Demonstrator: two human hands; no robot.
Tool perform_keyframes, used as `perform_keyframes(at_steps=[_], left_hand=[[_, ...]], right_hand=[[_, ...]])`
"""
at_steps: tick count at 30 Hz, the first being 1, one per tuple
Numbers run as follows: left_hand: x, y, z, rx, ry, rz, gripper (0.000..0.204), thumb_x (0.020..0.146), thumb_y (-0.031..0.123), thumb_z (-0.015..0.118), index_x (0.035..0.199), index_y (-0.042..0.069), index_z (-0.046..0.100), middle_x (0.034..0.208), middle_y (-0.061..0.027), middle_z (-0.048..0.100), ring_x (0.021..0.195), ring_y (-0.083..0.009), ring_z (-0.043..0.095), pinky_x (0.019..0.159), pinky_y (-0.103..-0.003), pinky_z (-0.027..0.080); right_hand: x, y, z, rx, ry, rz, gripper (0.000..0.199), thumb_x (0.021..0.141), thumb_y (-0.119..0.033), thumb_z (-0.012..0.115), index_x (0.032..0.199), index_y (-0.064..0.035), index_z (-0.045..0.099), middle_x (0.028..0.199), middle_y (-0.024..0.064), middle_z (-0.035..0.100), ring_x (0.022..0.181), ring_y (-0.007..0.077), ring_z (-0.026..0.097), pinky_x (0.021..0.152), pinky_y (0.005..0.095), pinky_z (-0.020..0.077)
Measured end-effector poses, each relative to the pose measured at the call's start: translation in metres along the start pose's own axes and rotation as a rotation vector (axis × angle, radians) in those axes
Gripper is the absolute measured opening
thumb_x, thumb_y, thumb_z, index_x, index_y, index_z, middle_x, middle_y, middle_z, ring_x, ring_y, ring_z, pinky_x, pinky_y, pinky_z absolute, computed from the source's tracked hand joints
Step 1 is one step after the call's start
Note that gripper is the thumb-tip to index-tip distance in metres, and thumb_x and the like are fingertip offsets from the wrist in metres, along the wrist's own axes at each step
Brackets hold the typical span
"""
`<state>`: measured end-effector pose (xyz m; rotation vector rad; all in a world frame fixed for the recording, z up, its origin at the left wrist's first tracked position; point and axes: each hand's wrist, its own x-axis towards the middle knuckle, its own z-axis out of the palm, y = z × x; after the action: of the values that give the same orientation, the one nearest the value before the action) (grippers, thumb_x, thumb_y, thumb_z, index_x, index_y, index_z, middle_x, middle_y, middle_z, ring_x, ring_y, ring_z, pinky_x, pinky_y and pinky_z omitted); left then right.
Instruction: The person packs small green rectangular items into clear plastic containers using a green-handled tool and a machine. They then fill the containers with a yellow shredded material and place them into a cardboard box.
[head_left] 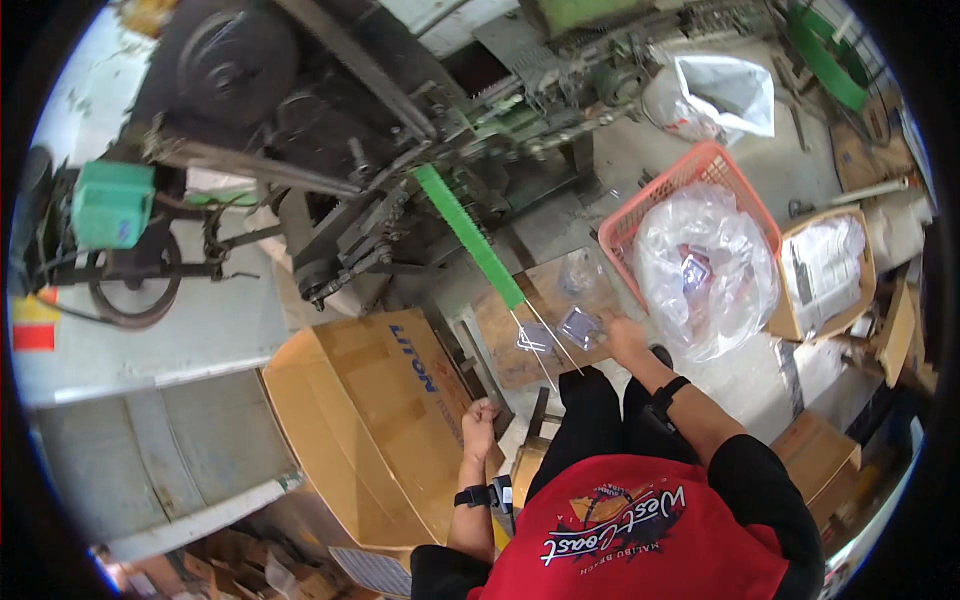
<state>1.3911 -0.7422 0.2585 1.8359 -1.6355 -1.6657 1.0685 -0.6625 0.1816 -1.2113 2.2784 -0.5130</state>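
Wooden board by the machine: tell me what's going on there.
The person's right hand is at the edge of a small clear packet on the wooden board; whether it grips is unclear. The left hand is by a large cardboard box; its grip is unclear. A pink basket holding a clear plastic bag stands to the right.

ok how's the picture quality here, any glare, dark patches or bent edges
Head view: fisheye distortion, with a black surround at the rim; head view: whitish highlights on the clear plastic bag; head view: the dark machine loses detail in its shadowed parts; head view: the right hand is too small to judge its fine focus.
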Motion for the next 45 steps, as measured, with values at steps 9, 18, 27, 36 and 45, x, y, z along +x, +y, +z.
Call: perform_keyframes(at_steps=[9,18,27,36,45], left_hand=[[0.068,-0.017,0.060,0.216,-0.277,0.175,0.024,0.090,0.005,0.046,0.110,-0.006,0.054,0.098,-0.0120,0.063,0.093,-0.0187,0.059,0.078,-0.026,0.045],[0.086,-0.067,0.082,0.158,-0.560,0.318,0.028,0.091,0.015,0.048,0.113,-0.003,0.054,0.101,-0.0105,0.062,0.089,-0.0159,0.059,0.078,-0.027,0.045],[0.074,-0.069,0.038,-0.285,-0.406,0.110,0.028,0.091,0.013,0.044,0.114,-0.001,0.053,0.104,-0.0118,0.063,0.090,-0.0180,0.062,0.078,-0.028,0.047],[0.069,-0.066,0.045,-0.398,-0.590,0.064,0.032,0.092,0.016,0.045,0.117,-0.002,0.050,0.106,-0.0134,0.062,0.093,-0.0197,0.062,0.079,-0.028,0.048],[0.078,-0.011,0.110,-0.748,-0.497,0.228,0.049,0.096,0.036,0.036,0.125,-0.003,0.039,0.107,-0.0127,0.058,0.094,-0.0206,0.058,0.079,-0.032,0.048]], right_hand=[[0.015,-0.005,0.056,-0.168,0.390,-0.318,0.019,0.070,-0.013,0.052,0.086,-0.0076,0.062,0.089,0.0070,0.055,0.091,0.0239,0.053,0.077,0.0365,0.0418],[0.017,-0.015,0.086,-0.279,0.421,-0.339,0.021,0.068,-0.012,0.056,0.088,-0.0060,0.060,0.091,0.0088,0.054,0.091,0.0246,0.052,0.075,0.0361,0.0423],[0.015,-0.044,0.079,-0.519,0.292,-0.359,0.013,0.070,-0.011,0.054,0.076,-0.0024,0.062,0.088,0.0147,0.056,0.086,0.0289,0.055,0.070,0.0385,0.0456],[0.010,-0.055,0.052,-0.547,0.173,-0.404,0.014,0.067,-0.006,0.059,0.079,0.0027,0.060,0.075,0.0212,0.062,0.070,0.0296,0.064,0.058,0.0371,0.0519],[-0.043,-0.070,0.033,0.877,-0.208,0.111,0.007,0.080,-0.003,0.050,0.081,0.0027,0.054,0.069,0.0092,0.063,0.055,0.0190,0.065,0.044,0.0252,0.0491]])
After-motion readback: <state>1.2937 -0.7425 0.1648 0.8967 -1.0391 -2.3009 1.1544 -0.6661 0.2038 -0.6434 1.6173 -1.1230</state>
